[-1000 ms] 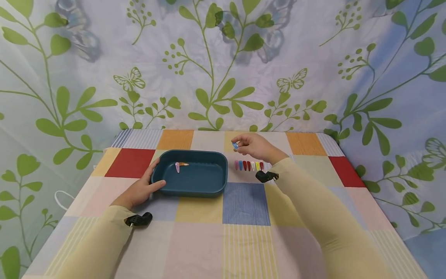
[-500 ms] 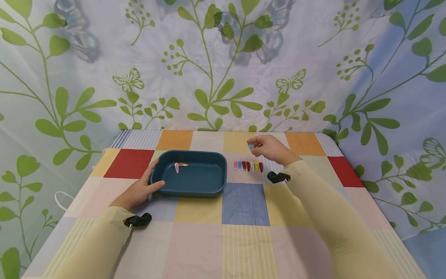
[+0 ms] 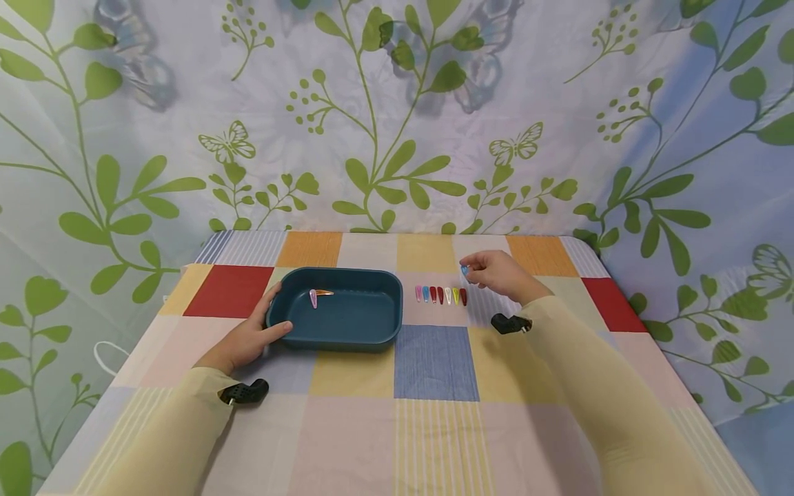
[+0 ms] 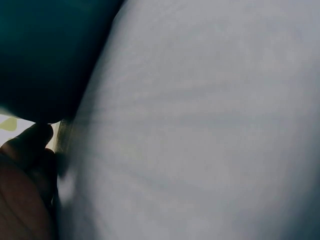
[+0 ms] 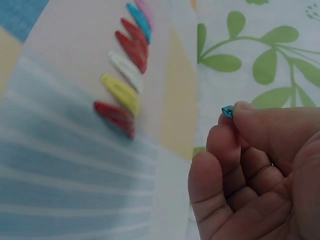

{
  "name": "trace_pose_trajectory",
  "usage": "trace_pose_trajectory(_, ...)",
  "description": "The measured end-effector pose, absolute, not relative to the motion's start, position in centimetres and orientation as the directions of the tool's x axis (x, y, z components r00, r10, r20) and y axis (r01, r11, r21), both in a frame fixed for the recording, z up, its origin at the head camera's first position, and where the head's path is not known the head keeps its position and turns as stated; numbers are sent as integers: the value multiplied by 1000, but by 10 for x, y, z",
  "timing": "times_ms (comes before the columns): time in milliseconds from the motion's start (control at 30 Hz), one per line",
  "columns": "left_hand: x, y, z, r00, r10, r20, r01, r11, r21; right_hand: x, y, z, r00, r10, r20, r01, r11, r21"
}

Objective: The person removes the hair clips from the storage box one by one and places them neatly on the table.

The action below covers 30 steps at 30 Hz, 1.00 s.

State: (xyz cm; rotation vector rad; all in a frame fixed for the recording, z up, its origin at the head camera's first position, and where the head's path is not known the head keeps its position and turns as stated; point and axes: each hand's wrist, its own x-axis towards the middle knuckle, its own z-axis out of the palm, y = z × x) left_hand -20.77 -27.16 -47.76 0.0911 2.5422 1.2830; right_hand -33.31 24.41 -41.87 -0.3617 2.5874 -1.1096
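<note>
My right hand (image 3: 499,274) pinches a small blue hair clip (image 3: 464,271) between thumb and fingertips, raised over the table behind the right end of a row of hair clips. The held clip (image 5: 228,111) mostly hides in the fingers in the right wrist view. In that row lie pink (image 3: 418,294), blue (image 3: 425,294), white (image 3: 448,295) and yellow (image 3: 455,296) clips, and several red ones, the last red clip (image 3: 463,297) at the right end. My left hand (image 3: 245,339) holds the left end of a dark teal tray (image 3: 347,342), thumb at its near rim.
Inside the tray a pink-purple clip (image 3: 313,299) and an orange clip (image 3: 324,293) lie at the left. A patchwork cloth (image 3: 353,441) covers the table. Behind its far edge hangs a leaf-patterned curtain (image 3: 279,138). A white cable loop (image 3: 107,355) shows at the left.
My right hand, still pinching the blue clip, has moved right and slightly lower, from near the tray's far right corner to beyond the row's right end. The left hand and tray stay put.
</note>
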Motion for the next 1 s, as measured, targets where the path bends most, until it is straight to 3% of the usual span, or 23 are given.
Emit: trace_pose_trajectory(1000,-210,-273,-475,-953,198,-228,-72,585,808,-335,258,-461,-939,-264,-222,-63,765,-642)
